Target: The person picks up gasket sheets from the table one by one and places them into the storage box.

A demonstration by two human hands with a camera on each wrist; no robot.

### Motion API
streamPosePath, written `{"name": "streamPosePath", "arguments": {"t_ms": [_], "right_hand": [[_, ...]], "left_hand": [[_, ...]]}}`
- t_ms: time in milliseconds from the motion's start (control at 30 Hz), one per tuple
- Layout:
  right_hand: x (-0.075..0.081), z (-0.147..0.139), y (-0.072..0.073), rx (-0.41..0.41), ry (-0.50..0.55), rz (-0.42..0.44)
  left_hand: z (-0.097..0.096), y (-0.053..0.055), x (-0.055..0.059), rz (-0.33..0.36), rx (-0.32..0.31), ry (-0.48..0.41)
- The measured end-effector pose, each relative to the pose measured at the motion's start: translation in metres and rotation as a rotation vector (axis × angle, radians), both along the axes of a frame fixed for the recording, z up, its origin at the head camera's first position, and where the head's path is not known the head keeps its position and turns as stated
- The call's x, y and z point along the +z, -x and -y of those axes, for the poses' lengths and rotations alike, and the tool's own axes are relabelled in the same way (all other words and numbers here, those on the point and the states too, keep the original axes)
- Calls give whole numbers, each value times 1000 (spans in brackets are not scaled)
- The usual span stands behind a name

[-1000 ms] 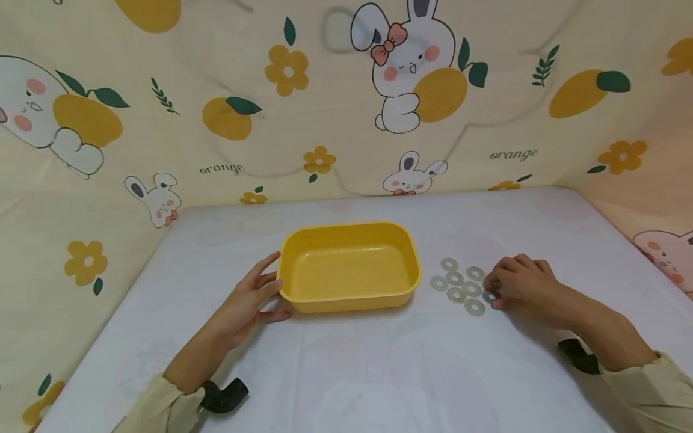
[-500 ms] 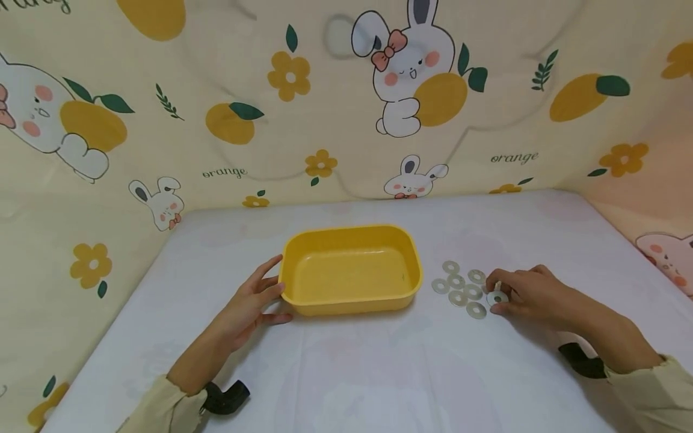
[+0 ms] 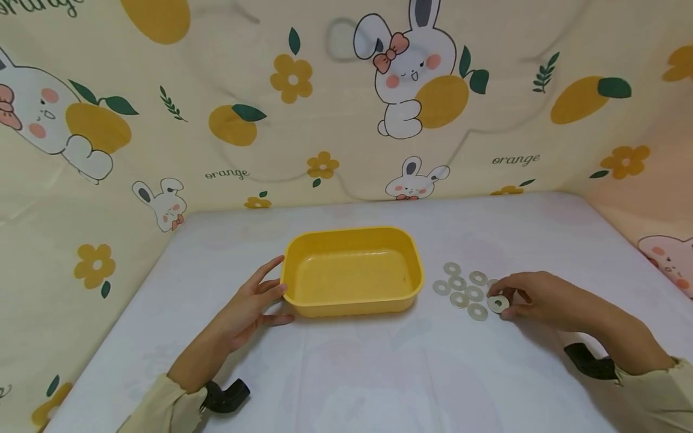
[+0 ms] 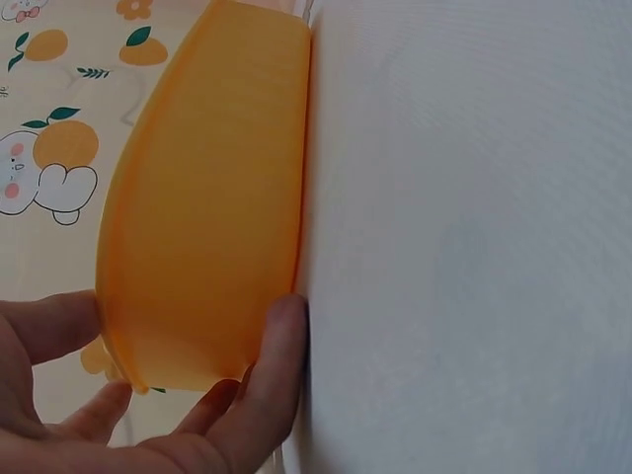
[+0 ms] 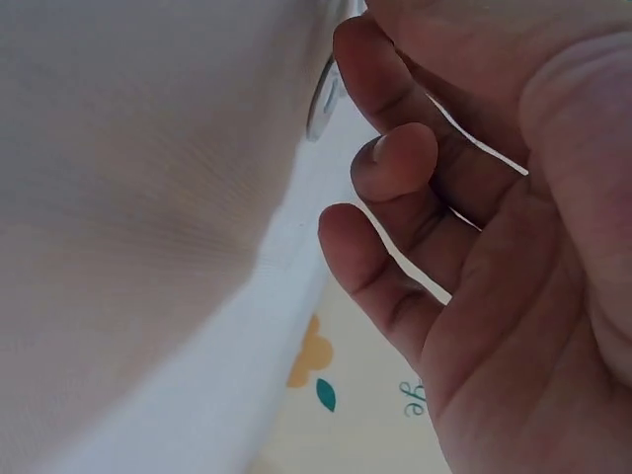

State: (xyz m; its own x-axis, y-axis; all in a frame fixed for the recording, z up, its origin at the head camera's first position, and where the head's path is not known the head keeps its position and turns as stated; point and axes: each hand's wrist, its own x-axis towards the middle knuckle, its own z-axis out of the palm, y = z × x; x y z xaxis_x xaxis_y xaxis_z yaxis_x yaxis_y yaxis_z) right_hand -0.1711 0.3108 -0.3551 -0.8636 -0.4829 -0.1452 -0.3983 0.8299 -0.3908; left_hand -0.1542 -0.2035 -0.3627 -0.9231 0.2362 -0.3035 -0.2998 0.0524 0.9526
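Observation:
A yellow plastic basin (image 3: 352, 273) sits on the white-covered table. My left hand (image 3: 248, 310) rests against its left end with spread fingers; in the left wrist view the fingertips touch the basin's end wall (image 4: 202, 197). To the right of the basin lies a loose group of several flat metal washers (image 3: 459, 299). My right hand (image 3: 547, 297) pinches one washer (image 3: 492, 305) between thumb and index finger at the group's right side, the disc tilted to face the head camera. A washer (image 5: 318, 109) shows edge-on near the fingers in the right wrist view.
The table (image 3: 368, 367) has a white cloth on it. A cream curtain (image 3: 335, 114) printed with rabbits and oranges hangs behind and along the sides. Black curved pieces (image 3: 226, 397) sit at both wrists by the sleeves.
My right hand has tilted up the washer it reached at the group's right side, and has shifted slightly toward me. The left hand and basin stay put; the head view has tipped slightly.

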Motion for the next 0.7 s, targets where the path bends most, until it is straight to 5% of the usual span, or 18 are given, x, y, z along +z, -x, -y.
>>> {"name": "streamPosePath", "arguments": {"t_ms": [200,700], "right_hand": [[0,2,0,-16,0,-9],[21,30,0,-31,72,-215]], "left_hand": [[1,1,-2,-4,2,-1],[1,0,-4,-4,23,-15]]}}
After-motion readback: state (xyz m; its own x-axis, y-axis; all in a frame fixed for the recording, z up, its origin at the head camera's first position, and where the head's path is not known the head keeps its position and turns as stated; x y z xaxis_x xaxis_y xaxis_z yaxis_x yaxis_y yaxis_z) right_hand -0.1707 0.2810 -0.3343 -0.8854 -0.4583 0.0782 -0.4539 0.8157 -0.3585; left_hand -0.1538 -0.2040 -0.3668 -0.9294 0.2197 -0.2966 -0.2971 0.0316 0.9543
